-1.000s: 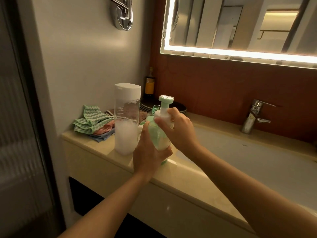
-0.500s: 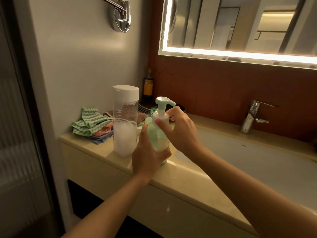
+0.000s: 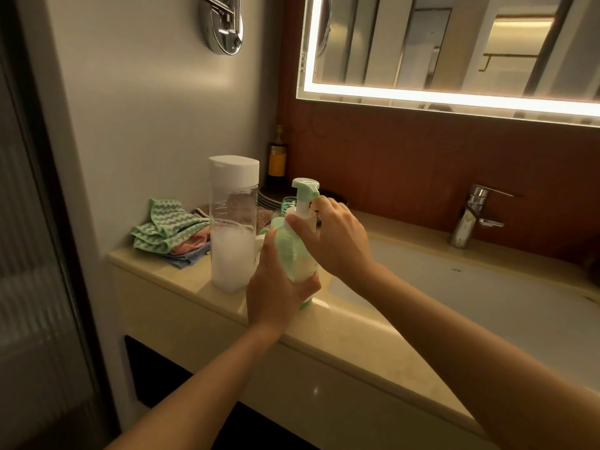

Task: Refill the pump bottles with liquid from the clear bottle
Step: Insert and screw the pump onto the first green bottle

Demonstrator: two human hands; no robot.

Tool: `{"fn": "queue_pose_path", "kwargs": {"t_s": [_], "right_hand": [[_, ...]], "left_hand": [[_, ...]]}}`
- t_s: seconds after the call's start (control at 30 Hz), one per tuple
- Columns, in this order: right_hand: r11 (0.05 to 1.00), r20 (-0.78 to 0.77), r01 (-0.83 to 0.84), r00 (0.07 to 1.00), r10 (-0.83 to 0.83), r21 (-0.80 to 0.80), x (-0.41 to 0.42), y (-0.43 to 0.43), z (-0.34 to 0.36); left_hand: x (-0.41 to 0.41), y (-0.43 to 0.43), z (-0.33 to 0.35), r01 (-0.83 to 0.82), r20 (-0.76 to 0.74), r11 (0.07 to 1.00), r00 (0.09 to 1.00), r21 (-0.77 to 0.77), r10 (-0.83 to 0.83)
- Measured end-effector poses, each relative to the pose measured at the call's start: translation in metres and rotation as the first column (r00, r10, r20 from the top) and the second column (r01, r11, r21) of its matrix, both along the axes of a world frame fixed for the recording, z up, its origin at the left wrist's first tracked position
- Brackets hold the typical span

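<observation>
Steadying the pump bottle (image 3: 297,259) in your left hand (image 3: 276,289) just right of the clear bottle (image 3: 232,241) on the counter (image 3: 181,276), you pinch its collar (image 3: 307,213) with your right hand (image 3: 337,243), apparently twisting it; next, hold the body upright.

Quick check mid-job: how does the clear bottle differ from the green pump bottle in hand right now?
The clear bottle is taller with a flat white cap; the pump bottle is shorter, green, topped by a pump head. The clear bottle stands untouched on the counter; the pump bottle is gripped by the left hand while the right hand pinches its collar. Both stand upright with tops on.
</observation>
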State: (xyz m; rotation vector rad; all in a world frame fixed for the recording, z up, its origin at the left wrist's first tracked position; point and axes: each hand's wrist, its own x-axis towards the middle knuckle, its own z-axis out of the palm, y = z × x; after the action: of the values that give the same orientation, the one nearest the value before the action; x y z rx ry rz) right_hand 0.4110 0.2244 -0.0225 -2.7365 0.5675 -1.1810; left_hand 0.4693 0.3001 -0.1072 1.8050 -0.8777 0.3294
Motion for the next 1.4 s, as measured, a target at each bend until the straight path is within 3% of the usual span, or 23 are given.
{"fn": "queue_pose_path", "kwargs": {"t_s": [0.13,0.33,0.6,0.83,1.0,1.1,1.27,1.4], "right_hand": [[0.968,-0.020,-0.145,0.988,0.152,0.206,0.003,0.003,-0.003],[0.996,0.101,0.044,0.994,-0.052,0.083,0.000,0.002,-0.009],[0.950,0.076,-0.155,0.987,0.140,0.270,0.003,0.006,-0.009],[0.992,0.092,0.058,0.993,-0.069,0.113,-0.001,0.004,-0.011],[0.939,0.044,-0.171,0.985,0.165,0.300,0.001,0.002,-0.008],[0.948,0.096,-0.161,0.986,0.140,0.273,0.000,0.004,-0.010],[0.981,0.131,-0.006,0.991,-0.020,0.193,0.000,0.004,-0.013],[0.936,0.086,-0.149,0.988,0.128,0.318,0.003,0.002,-0.010]], "left_hand": [[0.000,0.001,0.000,0.001,-0.002,1.000,1.000,0.013,-0.001],[-0.001,0.001,0.000,0.004,0.010,1.000,1.000,0.020,-0.004],[-0.001,0.000,-0.002,0.013,0.026,0.999,1.000,0.029,-0.014],[-0.001,0.001,-0.001,0.012,0.030,1.000,0.999,0.022,-0.012],[0.000,0.001,-0.003,0.016,0.034,1.000,0.999,0.005,-0.016],[0.001,-0.001,-0.003,0.018,0.031,1.000,0.999,0.005,-0.018],[0.001,-0.001,-0.003,0.026,0.039,0.999,0.999,0.022,-0.026],[0.001,-0.001,-0.004,0.032,0.043,0.999,0.999,0.014,-0.032]]}}
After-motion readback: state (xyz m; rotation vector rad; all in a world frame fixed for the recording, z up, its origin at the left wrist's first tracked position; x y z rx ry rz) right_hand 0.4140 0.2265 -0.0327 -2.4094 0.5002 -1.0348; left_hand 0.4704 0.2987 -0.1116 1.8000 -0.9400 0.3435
